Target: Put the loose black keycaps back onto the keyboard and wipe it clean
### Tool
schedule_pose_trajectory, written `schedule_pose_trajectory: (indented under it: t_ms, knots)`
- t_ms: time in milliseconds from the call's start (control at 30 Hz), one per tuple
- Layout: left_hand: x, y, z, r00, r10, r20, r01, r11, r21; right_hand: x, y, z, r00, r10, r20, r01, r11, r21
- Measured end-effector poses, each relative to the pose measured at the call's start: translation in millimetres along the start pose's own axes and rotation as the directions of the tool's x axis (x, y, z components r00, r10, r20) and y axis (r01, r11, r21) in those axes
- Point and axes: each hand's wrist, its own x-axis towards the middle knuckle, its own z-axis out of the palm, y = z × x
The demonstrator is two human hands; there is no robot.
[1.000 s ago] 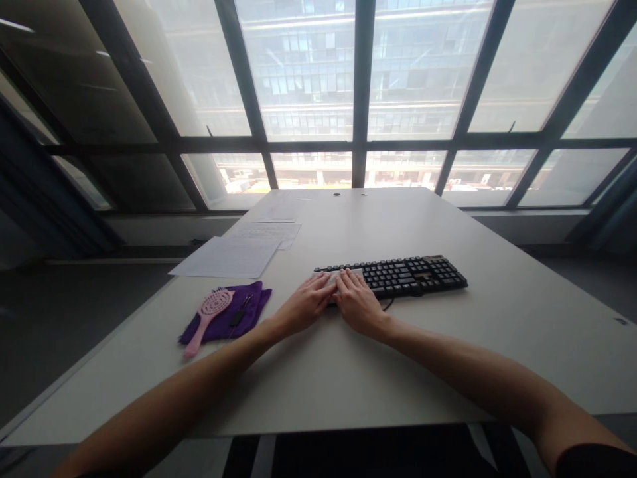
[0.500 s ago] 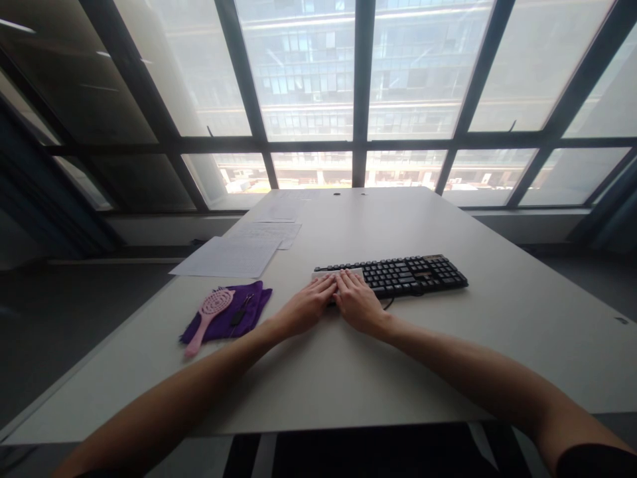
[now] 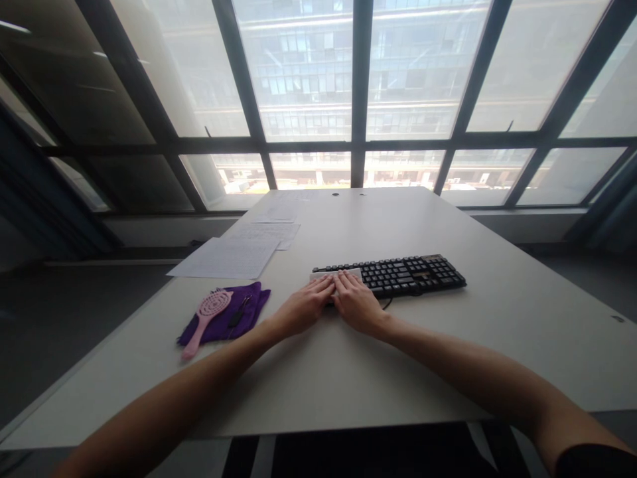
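Observation:
A black keyboard [image 3: 415, 274] lies slightly askew on the white table [image 3: 318, 392]. Over its left end is a flat white item [image 3: 318, 274], perhaps a folded cloth or wipe, largely covered by my hands. My left hand [image 3: 306, 305] and my right hand [image 3: 357, 302] rest on it side by side, fingertips meeting, fingers stretched forward and lying flat. A short piece of black cable shows just right of my right hand. What is under my palms is hidden.
To the left, a pink hairbrush [image 3: 212, 309] and a small black item [image 3: 236, 317] lie on a folded purple cloth [image 3: 253, 305]. Sheets of paper [image 3: 223, 257] spread along the table's left edge behind them. Large windows stand beyond the far edge.

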Motion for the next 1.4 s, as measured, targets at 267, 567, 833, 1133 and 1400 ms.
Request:
schedule_pose_trajectory:
  t_ms: [267,567,833,1133,1400]
  knots:
    - [-2.4,-5.8,-5.4,0.997,0.066,-0.051,-0.064,0.997,0.041,2.2,1.7,1.6,0.996,-0.085,-0.007,0.085,0.996,-0.007]
    - [0.9,4.0,-17.4,0.996,0.056,-0.072,-0.057,0.998,-0.001,-0.1,-3.2,-6.6,0.997,-0.069,-0.046,0.071,0.997,0.031]
    - [1.3,-0.5,-6.7,0.995,-0.022,-0.092,0.020,1.000,-0.022,-0.9,-2.1,-5.9,0.999,-0.017,-0.046,0.019,0.998,0.059]
    - [0.6,-6.7,-2.0,0.998,0.007,-0.067,-0.007,1.000,0.002,-0.9,-0.6,-0.8,1.000,-0.009,-0.005,0.009,1.000,0.026]
    - [0.6,-6.7,-3.3,0.998,0.005,-0.061,-0.004,1.000,0.011,-0.4,-0.9,-3.1,1.000,-0.015,-0.001,0.015,1.000,0.015]
